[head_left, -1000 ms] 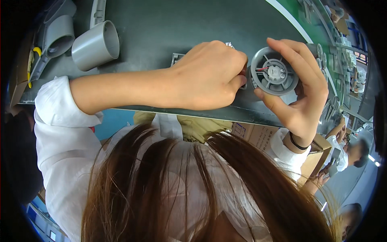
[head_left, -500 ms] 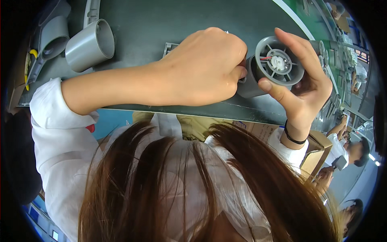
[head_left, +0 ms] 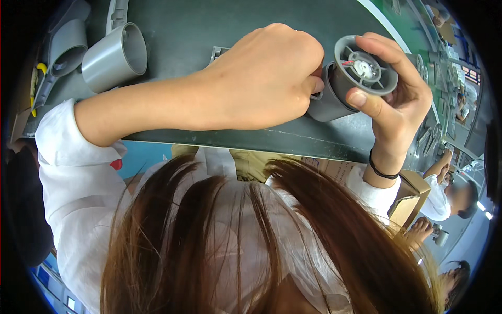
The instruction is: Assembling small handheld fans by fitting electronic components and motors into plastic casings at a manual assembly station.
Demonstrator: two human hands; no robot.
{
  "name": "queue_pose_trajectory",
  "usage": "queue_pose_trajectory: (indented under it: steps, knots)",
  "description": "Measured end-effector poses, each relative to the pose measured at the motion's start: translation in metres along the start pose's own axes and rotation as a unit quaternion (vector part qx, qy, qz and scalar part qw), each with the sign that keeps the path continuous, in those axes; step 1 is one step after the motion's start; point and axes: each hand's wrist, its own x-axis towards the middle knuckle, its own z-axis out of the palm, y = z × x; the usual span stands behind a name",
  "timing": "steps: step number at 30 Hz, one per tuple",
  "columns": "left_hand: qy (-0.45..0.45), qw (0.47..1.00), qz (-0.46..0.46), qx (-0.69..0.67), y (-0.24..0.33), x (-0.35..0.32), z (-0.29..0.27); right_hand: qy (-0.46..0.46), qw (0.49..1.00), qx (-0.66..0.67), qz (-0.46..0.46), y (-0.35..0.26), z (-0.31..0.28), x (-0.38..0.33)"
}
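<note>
My left hand (head_left: 266, 78) is closed in a fist beside a grey tubular housing (head_left: 325, 106). Its thumb presses against the housing's side, and a grey end piece (head_left: 217, 54) pokes out behind the wrist, so the grip seems to be on the housing's handle, mostly hidden. Between the thumb and fingers of my right hand (head_left: 400, 97) is a grey spoked round motor holder (head_left: 384, 86), with a white hub and a bit of red wire in the middle. It sits tilted at the housing's open mouth; how far inside it reaches is hidden.
At the left of the dark green table (head_left: 183, 31) lie a grey cylinder (head_left: 107, 63) and another grey tube with a handle (head_left: 67, 49), near a yellow-handled tool (head_left: 41, 68). A cardboard box (head_left: 410, 199) stands below the right edge. Other people (head_left: 436, 196) work at the right.
The motor holder has tilted and shifted slightly to the right, and my right fingers now bend over its rim. More of the housing's mouth shows. My left hand has moved slightly up.
</note>
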Motion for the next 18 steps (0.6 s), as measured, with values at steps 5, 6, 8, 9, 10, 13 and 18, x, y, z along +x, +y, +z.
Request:
queue_pose_trajectory:
  steps: [5, 6, 8, 9, 10, 13, 18]
  knots:
    - [0.065, 0.996, 0.034, -0.055, -0.009, 0.000, 0.009, -0.028, 0.999, -0.024, -0.021, 0.008, -0.008, 0.007]
    - [0.065, 0.996, 0.034, -0.054, -0.009, 0.001, 0.009, -0.033, 0.999, -0.018, -0.018, 0.008, -0.008, 0.008]
    - [0.057, 0.996, 0.039, -0.060, -0.009, 0.001, 0.010, -0.034, 0.998, -0.023, -0.043, 0.015, -0.011, 0.005]
    - [0.056, 0.996, 0.039, -0.060, -0.009, 0.001, 0.009, -0.034, 0.997, -0.029, -0.067, 0.018, -0.012, 0.003]
    - [0.049, 0.996, 0.035, -0.065, -0.008, 0.001, 0.009, -0.033, 0.997, -0.029, -0.067, 0.017, -0.010, 0.003]
    - [0.053, 0.995, 0.037, -0.077, -0.010, 0.000, 0.011, -0.036, 0.997, 0.007, -0.072, 0.015, -0.003, 0.003]
    - [0.052, 0.994, 0.038, -0.092, -0.013, 0.002, 0.010, -0.017, 0.994, 0.002, -0.106, 0.018, -0.002, 0.000]
